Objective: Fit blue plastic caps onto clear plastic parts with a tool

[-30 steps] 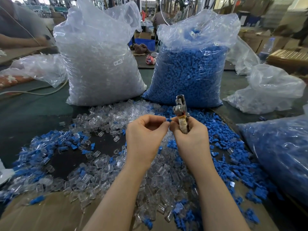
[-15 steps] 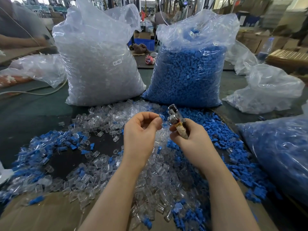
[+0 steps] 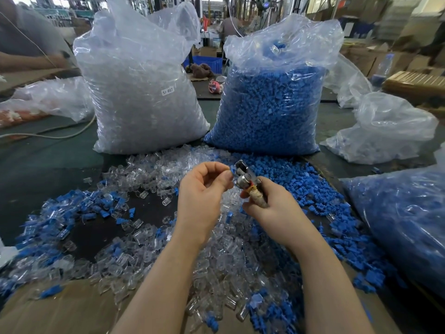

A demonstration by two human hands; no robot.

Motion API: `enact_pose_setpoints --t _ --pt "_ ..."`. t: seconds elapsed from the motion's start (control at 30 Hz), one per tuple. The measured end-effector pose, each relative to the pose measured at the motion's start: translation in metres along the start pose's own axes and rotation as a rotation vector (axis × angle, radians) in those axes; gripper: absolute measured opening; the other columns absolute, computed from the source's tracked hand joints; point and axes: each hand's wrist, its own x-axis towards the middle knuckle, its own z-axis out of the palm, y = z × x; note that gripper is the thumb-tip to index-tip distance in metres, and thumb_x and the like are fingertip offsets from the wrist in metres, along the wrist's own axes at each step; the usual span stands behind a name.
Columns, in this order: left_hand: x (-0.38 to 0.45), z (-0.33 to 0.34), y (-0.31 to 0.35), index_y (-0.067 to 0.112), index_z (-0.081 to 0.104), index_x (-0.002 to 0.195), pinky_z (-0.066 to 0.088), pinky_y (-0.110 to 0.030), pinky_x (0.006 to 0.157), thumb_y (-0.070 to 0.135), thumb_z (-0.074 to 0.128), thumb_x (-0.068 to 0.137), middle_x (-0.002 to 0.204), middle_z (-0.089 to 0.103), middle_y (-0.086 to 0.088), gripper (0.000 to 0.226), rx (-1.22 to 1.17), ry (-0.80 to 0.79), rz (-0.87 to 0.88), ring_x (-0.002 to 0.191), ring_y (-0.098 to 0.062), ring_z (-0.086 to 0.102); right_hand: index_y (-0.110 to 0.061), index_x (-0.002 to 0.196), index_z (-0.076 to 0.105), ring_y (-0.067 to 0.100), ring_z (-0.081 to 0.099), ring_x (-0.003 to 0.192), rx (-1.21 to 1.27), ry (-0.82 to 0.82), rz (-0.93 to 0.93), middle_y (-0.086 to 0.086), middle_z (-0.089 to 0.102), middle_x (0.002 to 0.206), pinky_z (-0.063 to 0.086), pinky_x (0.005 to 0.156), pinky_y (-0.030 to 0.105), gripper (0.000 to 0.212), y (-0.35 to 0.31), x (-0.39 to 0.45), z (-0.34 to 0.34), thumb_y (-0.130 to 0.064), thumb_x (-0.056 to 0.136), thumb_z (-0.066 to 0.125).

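My right hand [image 3: 272, 208] grips a small metal tool [image 3: 244, 177] by its tape-wrapped handle, the metal head tilted up and to the left. My left hand [image 3: 204, 189] pinches a small blue cap [image 3: 232, 169] between thumb and fingertips, right against the tool's head. Whether a clear part sits with it I cannot tell. Below both hands lies a heap of loose clear plastic parts [image 3: 216, 256]. Loose blue caps [image 3: 317, 189] are spread to the right.
Two tall plastic bags stand behind: one of clear parts [image 3: 144, 104], one of blue caps [image 3: 272, 109]. Another bag of blue pieces [image 3: 404, 225] lies at the right. Assembled blue-and-clear pieces [image 3: 60, 213] lie at the left. Cardboard [image 3: 60, 309] covers the near edge. Another person's arm [image 3: 29, 61] is far left.
The tool has tipped from upright to leaning left toward my left hand. Both hands have dropped slightly and the blue cap now meets the tool's head.
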Motion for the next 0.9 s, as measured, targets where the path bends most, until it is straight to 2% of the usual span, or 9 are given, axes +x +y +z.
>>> enact_pose_setpoints --t 0.17,0.33,0.47,0.57,0.7,0.8,0.9 --pt "0.001 -0.002 0.001 0.008 0.067 0.088 0.05 -0.013 0.067 -0.001 0.064 0.091 0.077 0.069 -0.001 0.01 -0.008 -0.028 0.005 0.069 -0.003 0.065 -0.021 0.095 0.059 0.026 0.061 0.081 -0.027 0.013 -0.015 0.001 0.067 0.086 0.052 0.076 0.048 0.011 0.001 0.002 0.001 -0.017 0.085 0.062" --pt "0.001 -0.002 0.002 0.008 0.066 0.087 0.05 -0.013 0.066 -0.003 0.064 0.091 0.076 0.069 0.0 0.012 -0.024 -0.043 0.001 0.069 -0.002 0.064 -0.02 0.089 0.059 0.027 0.056 0.07 -0.05 0.019 -0.016 0.003 0.063 0.075 0.048 0.064 0.045 0.008 0.001 0.001 0.002 -0.015 0.083 0.058" --pt "0.001 -0.003 0.002 0.01 0.066 0.086 0.05 -0.013 0.067 -0.003 0.064 0.091 0.075 0.069 0.002 0.014 -0.024 -0.029 -0.003 0.069 -0.002 0.064 -0.022 0.083 0.058 0.018 0.05 0.058 -0.087 0.038 -0.024 -0.002 0.058 0.066 0.038 0.054 0.035 0.01 0.0 0.0 0.004 -0.014 0.079 0.053" --pt "0.001 -0.003 0.002 0.012 0.066 0.084 0.05 -0.013 0.066 -0.002 0.064 0.091 0.073 0.068 0.006 0.016 -0.024 -0.02 -0.006 0.068 -0.001 0.063 -0.024 0.08 0.057 0.018 0.051 0.059 -0.108 0.056 -0.015 -0.004 0.058 0.064 0.037 0.053 0.031 0.011 -0.001 0.0 0.006 -0.015 0.078 0.052" --pt "0.001 -0.003 0.002 0.009 0.067 0.087 0.051 -0.014 0.067 -0.001 0.064 0.091 0.077 0.069 0.001 0.011 -0.024 -0.019 -0.019 0.07 -0.004 0.065 -0.024 0.081 0.056 0.017 0.052 0.059 -0.133 0.047 -0.016 -0.004 0.058 0.065 0.036 0.052 0.031 0.01 -0.002 0.001 0.006 -0.014 0.081 0.053" --pt "0.002 -0.004 0.002 0.009 0.069 0.088 0.053 -0.017 0.069 0.002 0.067 0.09 0.076 0.071 0.001 0.007 -0.043 -0.014 -0.075 0.072 -0.008 0.067 -0.024 0.083 0.056 0.017 0.05 0.058 -0.124 0.052 -0.018 -0.004 0.058 0.066 0.032 0.051 0.03 0.008 -0.001 0.001 0.006 -0.017 0.081 0.053" --pt "0.004 -0.013 0.002 0.009 0.07 0.093 0.057 -0.019 0.069 0.006 0.069 0.087 0.08 0.075 -0.003 0.006 -0.175 0.062 -0.206 0.075 -0.013 0.072 -0.025 0.08 0.052 0.017 0.051 0.061 -0.151 0.097 0.028 -0.005 0.057 0.068 0.031 0.052 0.031 0.006 0.002 0.003 0.005 -0.023 0.086 0.055"
